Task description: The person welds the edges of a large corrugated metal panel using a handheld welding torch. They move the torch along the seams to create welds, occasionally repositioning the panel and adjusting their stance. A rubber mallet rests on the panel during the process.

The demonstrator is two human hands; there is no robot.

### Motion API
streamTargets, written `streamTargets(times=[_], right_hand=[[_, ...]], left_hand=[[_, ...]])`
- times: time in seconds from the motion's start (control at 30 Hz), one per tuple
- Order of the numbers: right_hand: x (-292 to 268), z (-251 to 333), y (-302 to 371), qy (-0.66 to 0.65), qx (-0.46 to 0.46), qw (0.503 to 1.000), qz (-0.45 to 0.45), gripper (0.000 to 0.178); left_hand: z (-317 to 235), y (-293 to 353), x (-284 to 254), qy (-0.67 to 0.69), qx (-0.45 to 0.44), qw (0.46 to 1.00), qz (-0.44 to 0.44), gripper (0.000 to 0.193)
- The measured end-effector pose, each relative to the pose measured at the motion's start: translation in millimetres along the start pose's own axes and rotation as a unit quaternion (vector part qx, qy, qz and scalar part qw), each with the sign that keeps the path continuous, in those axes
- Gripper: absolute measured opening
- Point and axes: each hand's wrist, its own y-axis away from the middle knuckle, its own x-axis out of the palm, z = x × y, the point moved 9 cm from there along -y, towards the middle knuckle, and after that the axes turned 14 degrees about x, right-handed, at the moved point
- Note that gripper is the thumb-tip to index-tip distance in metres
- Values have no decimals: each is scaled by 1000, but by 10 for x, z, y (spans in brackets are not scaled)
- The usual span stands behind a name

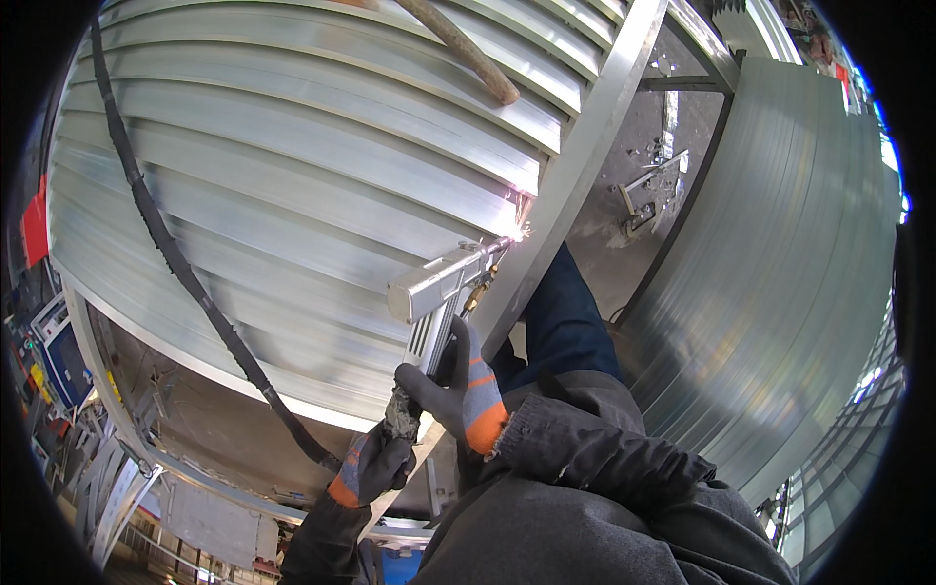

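My right hand (465, 393), in a grey and orange glove, is closed around the handle of a silver handheld welding gun (441, 281). Bright light and sparks come off the gun's tip, where the end of a metal slat (361, 200) meets a long metal frame bar (575, 161). Lower down and to the left, my left hand (375, 466), gloved alike, is closed on the gun's cable (402, 413) just below the handle. From there the dark wrapped cable (180, 263) runs up to the far left across the slats. Glare hides the exact spot at the tip.
A rusty rod (463, 54) lies over the slats at the top. To the right is a broad stack of long metal strips (770, 263). Metal scraps (653, 190) lie on the floor between stack and frame. Blue equipment (66, 361) stands at far left.
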Motion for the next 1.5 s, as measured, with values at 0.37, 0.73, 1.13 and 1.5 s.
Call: streamTargets(times=[0.37, 0.73, 1.13, 1.5], right_hand=[[113, -69, 48, 8, -26, 999, 35, 95], [21, -219, -177, -17, 20, 999, 26, 92], [-6, -182, -185, -42, 38, 998, 29, 97], [5, -239, -169, -18, 19, 999, 25, 91]], left_hand=[[104, 168, -58, 26, 14, 999, -14, 41], [173, -23, -31, 62, 22, 998, -17, 23], [126, -52, 11, 84, 2, 996, -21, 24], [117, -16, 5, 67, -6, 998, -7, 25]])
